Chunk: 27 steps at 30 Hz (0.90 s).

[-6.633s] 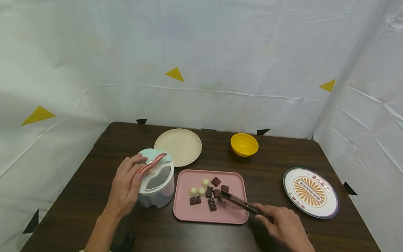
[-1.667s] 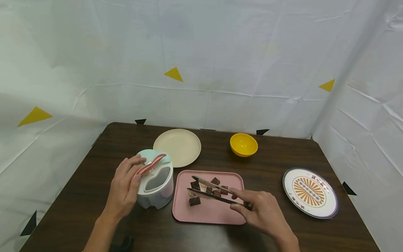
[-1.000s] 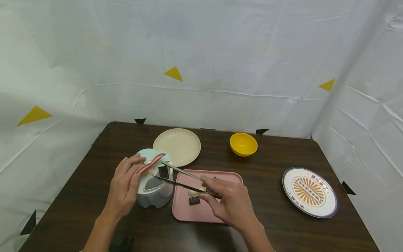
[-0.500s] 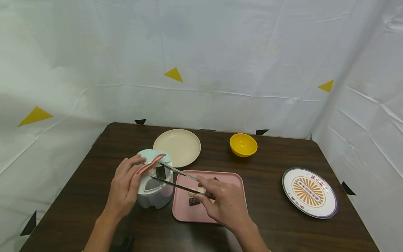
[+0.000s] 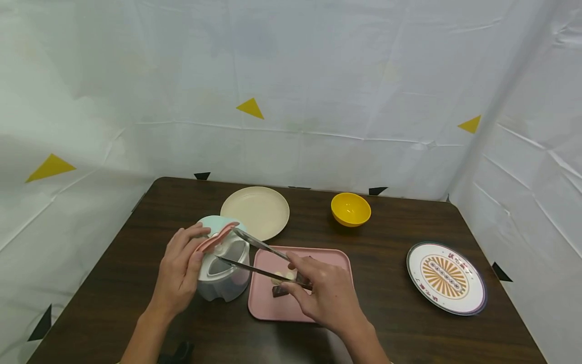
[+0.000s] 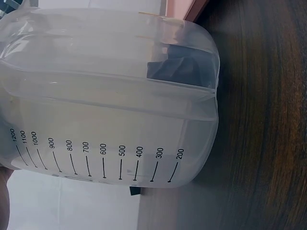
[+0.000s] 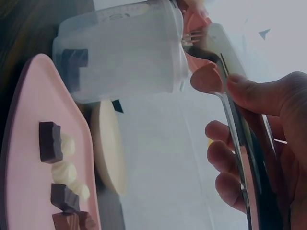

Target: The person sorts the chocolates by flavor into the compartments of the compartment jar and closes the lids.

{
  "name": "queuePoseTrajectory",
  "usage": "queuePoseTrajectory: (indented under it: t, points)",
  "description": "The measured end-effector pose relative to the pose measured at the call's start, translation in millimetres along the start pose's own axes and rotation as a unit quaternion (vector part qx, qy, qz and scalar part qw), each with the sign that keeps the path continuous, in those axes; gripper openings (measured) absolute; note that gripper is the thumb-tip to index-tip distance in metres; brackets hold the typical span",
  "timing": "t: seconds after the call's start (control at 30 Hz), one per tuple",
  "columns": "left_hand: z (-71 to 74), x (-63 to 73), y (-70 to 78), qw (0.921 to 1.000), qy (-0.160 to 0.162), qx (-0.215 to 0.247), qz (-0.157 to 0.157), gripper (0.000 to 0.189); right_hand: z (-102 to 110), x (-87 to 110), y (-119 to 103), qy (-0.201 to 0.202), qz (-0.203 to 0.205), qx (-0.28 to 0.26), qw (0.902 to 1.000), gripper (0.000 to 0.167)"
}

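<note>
My left hand (image 5: 182, 265) pinches the raised pink flap (image 5: 220, 237) on the lid of a clear container (image 5: 223, 288), next to the pink tray (image 5: 265, 308). My right hand (image 5: 325, 288) grips metal tongs (image 7: 235, 124), which have a fork end and a spoon end. Their tips stand spread over the container's opening with nothing between them. Through the container's wall, dark chocolates (image 6: 184, 67) show at the bottom in the left wrist view. On the tray lie dark chocolates (image 7: 50, 141) and white round ones (image 7: 64, 172), partly hidden by my right hand in the head view.
A cream plate (image 5: 259, 210) is behind the container. A yellow bowl (image 5: 350, 210) stands at the back, and a patterned plate (image 5: 445, 278) lies on the right. White sheeting (image 5: 300, 91) hangs behind the dark table (image 5: 386, 263).
From the tray, my right hand has carried a dark chocolate in the tongs leftward to the container's opening. The tongs have spread and the chocolate has left them. My left hand stays put.
</note>
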<state>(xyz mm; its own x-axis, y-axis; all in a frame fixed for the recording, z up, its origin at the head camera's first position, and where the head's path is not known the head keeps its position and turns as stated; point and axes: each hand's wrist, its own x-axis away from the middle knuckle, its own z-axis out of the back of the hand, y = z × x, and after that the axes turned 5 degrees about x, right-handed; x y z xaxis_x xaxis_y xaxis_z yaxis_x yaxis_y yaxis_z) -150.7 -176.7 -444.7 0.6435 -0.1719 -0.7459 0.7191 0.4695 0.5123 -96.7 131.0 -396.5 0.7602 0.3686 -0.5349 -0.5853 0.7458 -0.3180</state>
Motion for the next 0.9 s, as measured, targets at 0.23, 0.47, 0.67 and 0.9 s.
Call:
queuePoseTrajectory:
  t: [0.23,0.47,0.67,0.9]
  points:
    - [0.5,0.3,0.1,0.9999,-0.009,-0.006,0.008,0.026,8,5.8,12,-0.001,-0.029,0.028,0.9992,0.055]
    - [1.0,0.9,-0.8,0.9998,-0.014,-0.006,0.013,0.027,18,19.1,33,-0.032,-0.086,0.047,0.9947,0.053]
    - [0.8,2.2,-1.4,0.9996,-0.018,-0.006,0.021,0.026,23,35.3,51,-0.108,-0.151,0.079,0.9794,0.051]
    - [0.7,1.9,-1.6,0.9997,-0.014,-0.005,0.019,0.026,18,48.8,68,-0.163,-0.181,0.064,0.9677,0.048]
